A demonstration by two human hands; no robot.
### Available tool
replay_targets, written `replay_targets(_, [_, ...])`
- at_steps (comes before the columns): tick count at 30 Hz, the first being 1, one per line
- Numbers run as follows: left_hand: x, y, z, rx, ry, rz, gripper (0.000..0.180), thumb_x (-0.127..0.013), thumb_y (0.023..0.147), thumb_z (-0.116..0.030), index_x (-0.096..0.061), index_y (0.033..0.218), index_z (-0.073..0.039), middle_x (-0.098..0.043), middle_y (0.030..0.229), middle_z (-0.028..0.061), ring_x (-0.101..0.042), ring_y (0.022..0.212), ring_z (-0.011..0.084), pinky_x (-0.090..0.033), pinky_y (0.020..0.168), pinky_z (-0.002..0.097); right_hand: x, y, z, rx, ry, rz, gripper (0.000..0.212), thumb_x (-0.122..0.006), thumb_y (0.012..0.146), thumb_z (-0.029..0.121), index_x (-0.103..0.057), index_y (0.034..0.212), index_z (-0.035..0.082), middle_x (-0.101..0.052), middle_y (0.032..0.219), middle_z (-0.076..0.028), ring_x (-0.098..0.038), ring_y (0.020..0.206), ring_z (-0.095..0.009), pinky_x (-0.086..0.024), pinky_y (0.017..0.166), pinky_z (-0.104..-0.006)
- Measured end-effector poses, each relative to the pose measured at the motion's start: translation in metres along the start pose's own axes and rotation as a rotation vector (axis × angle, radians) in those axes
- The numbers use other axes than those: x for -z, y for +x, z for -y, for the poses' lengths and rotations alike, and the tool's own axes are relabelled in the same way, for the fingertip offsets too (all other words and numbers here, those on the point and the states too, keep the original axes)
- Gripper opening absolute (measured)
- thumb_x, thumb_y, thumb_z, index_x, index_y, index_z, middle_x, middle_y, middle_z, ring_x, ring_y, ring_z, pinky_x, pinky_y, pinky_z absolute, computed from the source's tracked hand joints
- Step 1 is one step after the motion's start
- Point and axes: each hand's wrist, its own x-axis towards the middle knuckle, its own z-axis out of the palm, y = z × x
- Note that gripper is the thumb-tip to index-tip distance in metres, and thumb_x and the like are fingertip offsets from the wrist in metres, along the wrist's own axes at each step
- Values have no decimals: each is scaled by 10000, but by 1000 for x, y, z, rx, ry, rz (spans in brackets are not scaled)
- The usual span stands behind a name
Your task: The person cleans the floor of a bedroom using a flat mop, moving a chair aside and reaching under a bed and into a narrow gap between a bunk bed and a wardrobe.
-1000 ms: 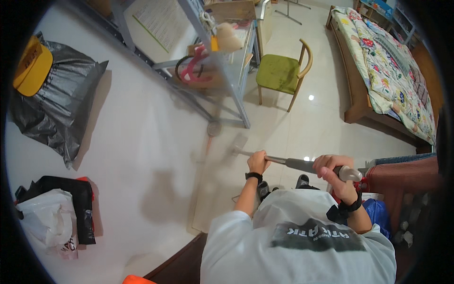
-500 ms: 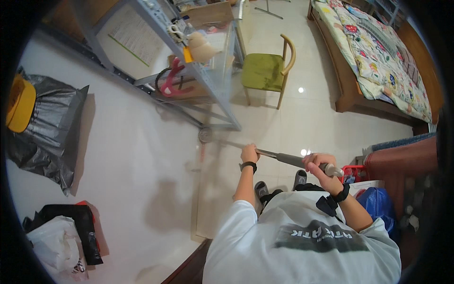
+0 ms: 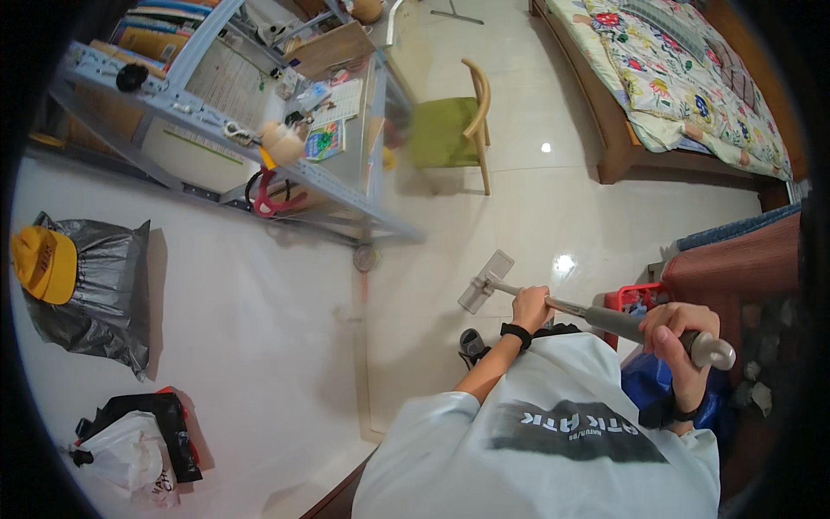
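A flat mop runs slantwise before my body, its grey grip at the right and its pale rectangular head on the tiled floor at the left. My left hand is closed round the metal shaft, between the head and the grip. Near the rounded end of the handle, my right hand wraps the grey grip. Dark bands circle both wrists. One grey slipper shows below the mop head; the other foot is mostly hidden behind my left hand and shirt.
A grey metal-framed desk stands ahead at left, with a green-seated chair beside it. The bed is at far right. A red basket and blue bag sit close at right. Bags and a yellow cap hang along the left wall.
Both hands have moved right and toward me with the mop. Its head, earlier not clearly visible, now shows on the floor ahead of my feet. The view has shifted too.
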Motion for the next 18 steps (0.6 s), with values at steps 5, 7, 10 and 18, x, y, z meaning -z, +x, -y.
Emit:
replay_targets(5, [-11, 14, -27, 109, 132, 127, 110, -652, 707, -179, -610, 695, -79, -634, 710, 147, -622, 760, 374, -495, 654, 474, 53, -7, -23, 110, 177, 71, 170, -647, 760, 54, -537, 636, 17, -569, 617, -94, -520, 547, -196, -475, 662, -350])
replay_targets(7, [-10, 19, -30, 138, 145, 127, 106, -649, 710, -182, -618, 704, -82, -635, 719, 145, -622, 761, 371, -495, 649, 468, 68, -5, -29, 168, 140, 131, 134, -664, 729, 53, -556, 655, 27, -588, 643, -89, -581, 603, -209, -505, 699, -374])
replay_targets(10, [5, 44, -30, 99, 95, 59, 89, -644, 716, -173, -623, 713, -87, -634, 738, 143, -617, 754, 373, -489, 630, 463, 80, 5, -30, 235, 99, 211, 110, -669, 702, 20, -563, 681, 40, -600, 673, -85, -618, 644, -220, -530, 767, -407])
replay_targets(18, [62, 136, 31, 61, 137, -172, 58, -573, 769, -105, -626, 792, -113, -634, 822, 129, -603, 789, 374, -479, 675, 445, 43, 74, -56, 346, -92, 205, 161, -671, 701, -41, -535, 703, 44, -624, 715, -90, -655, 709, -217, -543, 836, -399])
